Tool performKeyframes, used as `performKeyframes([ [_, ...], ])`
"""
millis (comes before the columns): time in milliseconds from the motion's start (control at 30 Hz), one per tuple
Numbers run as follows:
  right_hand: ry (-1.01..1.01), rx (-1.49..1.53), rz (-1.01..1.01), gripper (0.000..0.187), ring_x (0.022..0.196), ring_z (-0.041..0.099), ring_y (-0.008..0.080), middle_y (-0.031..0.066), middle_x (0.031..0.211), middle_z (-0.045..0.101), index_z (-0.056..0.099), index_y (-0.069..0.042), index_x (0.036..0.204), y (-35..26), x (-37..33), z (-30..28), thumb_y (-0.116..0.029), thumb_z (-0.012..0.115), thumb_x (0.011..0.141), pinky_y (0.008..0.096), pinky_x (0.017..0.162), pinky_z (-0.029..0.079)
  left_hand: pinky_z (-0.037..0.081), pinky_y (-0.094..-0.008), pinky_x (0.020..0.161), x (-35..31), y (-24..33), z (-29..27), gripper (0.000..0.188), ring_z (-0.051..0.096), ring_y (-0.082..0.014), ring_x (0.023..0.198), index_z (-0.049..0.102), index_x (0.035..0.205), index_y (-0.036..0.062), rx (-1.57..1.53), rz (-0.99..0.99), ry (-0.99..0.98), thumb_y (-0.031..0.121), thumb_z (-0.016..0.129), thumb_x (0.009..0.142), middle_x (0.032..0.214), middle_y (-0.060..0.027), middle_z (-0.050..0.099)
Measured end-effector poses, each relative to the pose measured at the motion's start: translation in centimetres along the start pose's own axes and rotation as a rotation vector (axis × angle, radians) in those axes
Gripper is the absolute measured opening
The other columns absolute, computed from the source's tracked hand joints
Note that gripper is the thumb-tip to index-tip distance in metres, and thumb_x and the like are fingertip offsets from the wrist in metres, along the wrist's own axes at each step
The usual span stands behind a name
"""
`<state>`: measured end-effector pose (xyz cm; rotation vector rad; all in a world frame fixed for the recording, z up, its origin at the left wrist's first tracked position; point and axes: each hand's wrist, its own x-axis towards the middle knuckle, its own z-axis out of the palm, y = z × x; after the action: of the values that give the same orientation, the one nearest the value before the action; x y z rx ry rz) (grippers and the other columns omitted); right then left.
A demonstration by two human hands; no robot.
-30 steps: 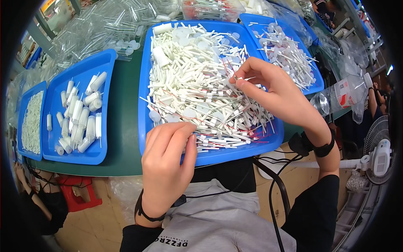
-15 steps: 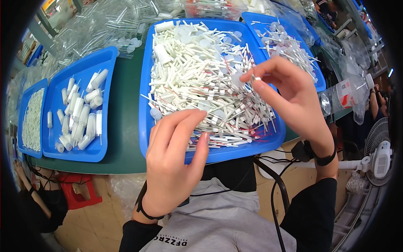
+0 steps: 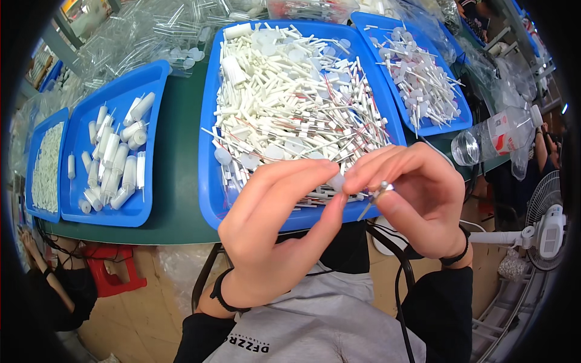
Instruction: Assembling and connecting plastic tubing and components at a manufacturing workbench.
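A small white cap (image 3: 336,181) is pinched between both hands' fingertips; it could be dropped into the blue tray (image 3: 209,145) just beyond the pinch if pressure is eased.

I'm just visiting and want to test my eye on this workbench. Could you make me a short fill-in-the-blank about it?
1. The trays holding the parts are all ____ in colour.
2. Both hands, the left hand and the right hand, meet over the ____ tray's near edge.
3. The clear plastic bottle lies on the person's ____ side.

Missing words: blue; middle; right
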<state>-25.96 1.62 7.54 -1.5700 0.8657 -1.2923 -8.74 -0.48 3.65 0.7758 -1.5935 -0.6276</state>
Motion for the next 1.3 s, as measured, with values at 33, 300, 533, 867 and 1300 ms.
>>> performKeyframes([
  [33,0.019,0.039,0.000,0.016,0.091,0.062,0.0208,0.0155,0.097,0.064,0.056,0.003,0.098,0.0,-0.3,0.0,0.006,0.061,0.084,0.0342,0.085,0.048,0.054,-0.0297,0.070,-0.1,0.1,-0.2,0.034,0.066,-0.0214,0.083,0.067,0.101,-0.0015,-0.073,-0.038,-0.020,-0.010,0.074,0.069,0.095,-0.0129,0.066],
  [300,-0.064,-0.768,-0.286,0.028,0.064,0.054,0.0217,0.0086,0.078,0.062,0.064,-0.001,0.094,-1.2,-0.7,-1.0,0.007,0.071,0.067,0.0308,0.059,0.040,0.055,-0.0384,0.081,-1.0,0.7,-1.9,0.034,0.063,-0.0264,0.093,0.052,0.116,-0.0072,-0.774,-0.379,-0.170,-0.003,0.059,0.082,0.110,-0.0215,0.058],
  [533,-0.047,-0.949,-0.441,0.032,0.064,0.051,0.0218,0.0062,0.074,0.058,0.067,0.000,0.090,-1.4,-1.3,-0.9,0.005,0.075,0.060,0.0337,0.057,0.041,0.053,-0.0371,0.086,-1.3,0.3,-2.1,0.035,0.061,-0.0253,0.100,0.053,0.116,-0.0078,-0.831,-0.395,-0.184,-0.006,0.060,0.081,0.114,-0.0204,0.057],
  [867,-0.067,-1.202,-0.709,0.036,0.069,0.049,0.0179,0.0043,0.076,0.058,0.070,0.001,0.086,-1.4,-2.3,-0.2,-0.010,0.068,0.051,0.0322,0.057,0.045,0.048,-0.0313,0.088,-1.3,-0.3,-1.9,0.041,0.057,-0.0192,0.103,0.056,0.119,-0.0068,-0.751,-0.376,-0.201,-0.015,0.063,0.079,0.117,-0.0154,0.057],
  [1300,-0.075,-1.219,-0.707,0.042,0.069,0.050,0.0194,0.0061,0.077,0.059,0.070,0.002,0.086,-0.9,-2.0,-0.7,-0.013,0.065,0.047,0.0325,0.056,0.044,0.049,-0.0377,0.091,-1.0,-0.3,-2.1,0.038,0.058,-0.0277,0.105,0.058,0.112,-0.0090,-0.637,-0.319,-0.330,-0.008,0.065,0.075,0.112,-0.0214,0.057],
])
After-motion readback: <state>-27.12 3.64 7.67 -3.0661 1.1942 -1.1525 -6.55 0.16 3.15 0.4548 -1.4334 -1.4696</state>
